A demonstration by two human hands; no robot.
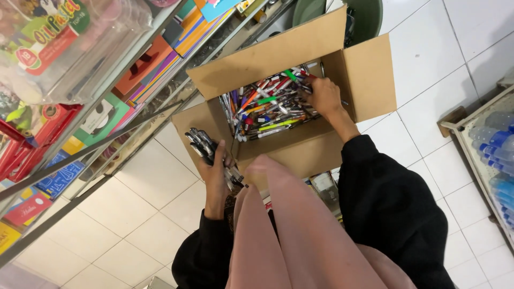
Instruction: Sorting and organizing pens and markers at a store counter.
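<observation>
- left hand point(216, 170) is gripping a bunch of dark pens point(206, 147), fingers curled tight round them, held just outside the near-left corner of the cardboard box point(369, 80)
- bunch is fanning out up-left from the fist, a few more pen ends sticking out below the palm toward the body
- right hand point(323, 96) is reaching into the box at its right side, resting on the pile of mixed pens point(267, 107); fingers are bent down among them, probably pinching one, but fingertips are too buried to tell
- box is sitting open on the white tiled floor point(155, 198), flaps up, pile filling the bottom: red, green, blue, yellow, grey barrels lying every way
- person is wearing black sleeves point(385, 198) and a pink cloth point(300, 230) hanging down the front
- metal shelving point(80, 155) with coloured stationery packs is standing along the left
- rack of blue-capped bottles point(498, 150) is showing at the right edge
- green tub point(364, 16) is sitting just behind the box
</observation>
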